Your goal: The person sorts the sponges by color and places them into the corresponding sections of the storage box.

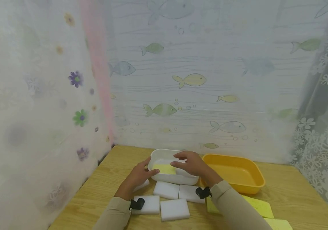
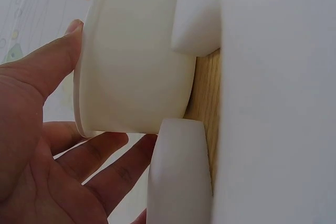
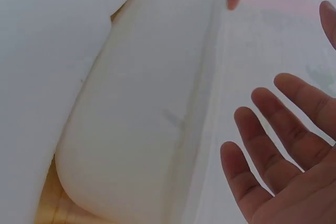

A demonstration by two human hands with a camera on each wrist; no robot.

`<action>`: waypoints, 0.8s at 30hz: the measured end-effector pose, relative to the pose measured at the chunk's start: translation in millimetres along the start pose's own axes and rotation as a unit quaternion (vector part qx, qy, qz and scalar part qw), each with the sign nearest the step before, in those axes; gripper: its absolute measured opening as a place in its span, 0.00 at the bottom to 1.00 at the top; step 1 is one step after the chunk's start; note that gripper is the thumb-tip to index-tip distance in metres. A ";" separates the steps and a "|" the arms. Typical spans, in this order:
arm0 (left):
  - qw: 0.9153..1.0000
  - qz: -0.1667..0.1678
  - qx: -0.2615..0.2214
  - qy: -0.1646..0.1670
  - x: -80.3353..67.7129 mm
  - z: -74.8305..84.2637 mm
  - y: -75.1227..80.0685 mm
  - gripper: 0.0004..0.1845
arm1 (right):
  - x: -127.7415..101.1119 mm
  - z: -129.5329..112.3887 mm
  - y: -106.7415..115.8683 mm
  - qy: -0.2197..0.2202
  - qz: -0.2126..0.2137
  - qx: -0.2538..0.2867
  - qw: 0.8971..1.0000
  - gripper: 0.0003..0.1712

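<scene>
So from where I'm standing (12 = straight away from the person), the thing to watch imo is the flat pale-yellow sponge-like slab [image 1: 165,169] inside the white rounded-rectangle plastic basin [image 1: 178,179], towards its 8 o'clock side. It's at roughly 8 o'clock from the fingers of the right hand [image 1: 191,163], which hover over the basin loosely spread with nothing in them. The left hand [image 1: 138,174] is on the basin at 9 o'clock, thumb on the near rim and the other fingers around the outside wall, so it's got a proper grip there. Which hand's nearer the slab? Tough call: in the head view a thumb sits by each end, and I can't judge the height. My guess is that the free right one suits it better. Slab's long axis looks about 9-to-3, same as the basin's, though the near rim may hide some of it. No obvious front end, so I can't say it points anywhere. White rectangular foam-like blocks [image 1: 175,210] lie on the wood-grain worktop [image 1: 95,195] at 6 o'clock from the basin.
</scene>
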State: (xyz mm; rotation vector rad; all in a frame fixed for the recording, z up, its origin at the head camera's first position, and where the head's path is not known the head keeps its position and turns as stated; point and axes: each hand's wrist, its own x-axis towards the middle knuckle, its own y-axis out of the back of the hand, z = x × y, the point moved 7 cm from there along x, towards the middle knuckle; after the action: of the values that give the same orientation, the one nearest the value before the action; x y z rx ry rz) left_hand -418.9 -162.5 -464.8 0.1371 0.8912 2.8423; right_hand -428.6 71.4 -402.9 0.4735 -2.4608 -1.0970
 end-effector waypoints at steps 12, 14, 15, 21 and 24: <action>1.000 -0.002 0.004 0.000 -0.9 1.0 -1.0 0.51 | -42.8 -10.8 26.4 0.045 0.027 0.055 0.997 0.30; 1.000 -0.003 0.005 0.000 -0.7 -0.5 -1.4 0.52 | -51.6 -11.7 31.4 0.049 0.046 0.046 0.997 0.30; 1.000 -0.005 0.006 0.000 -0.6 -1.4 -1.6 0.52 | -56.1 -12.3 33.9 0.053 0.053 0.041 0.996 0.30; 1.000 -0.006 0.005 0.002 0.5 -4.9 -2.0 0.53 | -82.1 -17.0 47.8 0.068 0.077 0.054 0.993 0.31; 1.000 -0.004 0.002 0.002 0.9 -5.1 -1.3 0.53 | -94.6 -19.9 55.2 0.070 0.083 0.063 0.992 0.33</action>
State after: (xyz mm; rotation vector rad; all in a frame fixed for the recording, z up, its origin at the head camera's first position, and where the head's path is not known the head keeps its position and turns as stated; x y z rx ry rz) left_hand -420.3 -164.1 -469.7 0.1271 0.8954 2.8348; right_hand -345.0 137.2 -369.8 0.3617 -2.4045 -0.8183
